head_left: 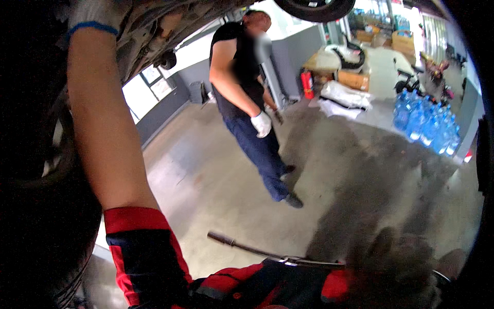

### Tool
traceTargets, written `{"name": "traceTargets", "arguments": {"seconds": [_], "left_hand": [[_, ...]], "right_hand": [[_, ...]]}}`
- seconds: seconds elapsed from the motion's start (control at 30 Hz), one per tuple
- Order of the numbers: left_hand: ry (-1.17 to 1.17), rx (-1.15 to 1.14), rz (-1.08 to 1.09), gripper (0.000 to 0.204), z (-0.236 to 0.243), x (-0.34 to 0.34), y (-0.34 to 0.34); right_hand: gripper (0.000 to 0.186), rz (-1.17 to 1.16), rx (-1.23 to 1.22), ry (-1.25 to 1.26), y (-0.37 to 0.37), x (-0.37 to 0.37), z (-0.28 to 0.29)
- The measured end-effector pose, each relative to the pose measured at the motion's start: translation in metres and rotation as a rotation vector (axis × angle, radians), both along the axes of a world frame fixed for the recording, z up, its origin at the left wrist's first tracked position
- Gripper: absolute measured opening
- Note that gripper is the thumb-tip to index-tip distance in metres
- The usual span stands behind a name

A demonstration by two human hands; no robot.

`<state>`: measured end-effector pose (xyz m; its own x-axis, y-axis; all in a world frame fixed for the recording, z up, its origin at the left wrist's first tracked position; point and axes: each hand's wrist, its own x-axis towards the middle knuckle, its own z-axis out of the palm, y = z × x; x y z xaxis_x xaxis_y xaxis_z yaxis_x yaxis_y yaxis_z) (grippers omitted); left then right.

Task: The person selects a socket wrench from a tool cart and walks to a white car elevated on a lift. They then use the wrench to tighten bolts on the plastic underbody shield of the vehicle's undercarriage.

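Note:
My left arm, in a red and black sleeve, reaches up along the left side under a raised vehicle (154, 31). My left hand (95, 13) wears a light glove with a blue cuff. It is at the top edge against the dark underbody, and its fingers are cut off or lost in shadow. A long metal bar with a dark grip (222, 238) runs across in front of my red and black clothing. What holds it, if anything, cannot be made out. My right hand does not show; the lower right is dark and blurred.
A co-worker (247, 87) in black top, blue trousers and white glove (261, 124) stands ahead on the concrete floor. Behind are a red fire extinguisher (307, 84), cardboard boxes (354, 80) and blue water bottles (426, 121). A tyre (316, 9) hangs overhead; a dark wheel (62, 232) is close left.

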<state>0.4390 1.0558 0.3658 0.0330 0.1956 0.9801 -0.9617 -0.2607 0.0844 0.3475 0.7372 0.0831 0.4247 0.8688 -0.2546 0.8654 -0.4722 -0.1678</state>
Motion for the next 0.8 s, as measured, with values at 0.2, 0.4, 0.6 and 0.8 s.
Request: {"name": "traceTargets", "arguments": {"seconds": [0.2, 0.4, 0.6, 0.8], "left_hand": [[0.530, 0.479, -0.314, 0.070, 0.032, -0.040, 0.069], [0.484, -0.026, -0.009, 0.053, 0.002, -0.005, 0.025], [0.445, 0.143, 0.161, 0.049, 0.001, -0.015, 0.031], [0.463, 0.184, 0.093, 0.046, 0.005, -0.028, 0.027]], "right_hand": [[0.036, -0.052, 0.106, -0.141, 0.001, 0.015, 0.029], [0.032, -0.141, 0.480, -0.307, 0.030, 0.090, -0.022], [0.021, -0.125, 0.900, -0.203, 0.048, 0.102, -0.011], [0.025, -0.074, 1.100, -0.031, 0.074, 0.100, 0.021]]}}
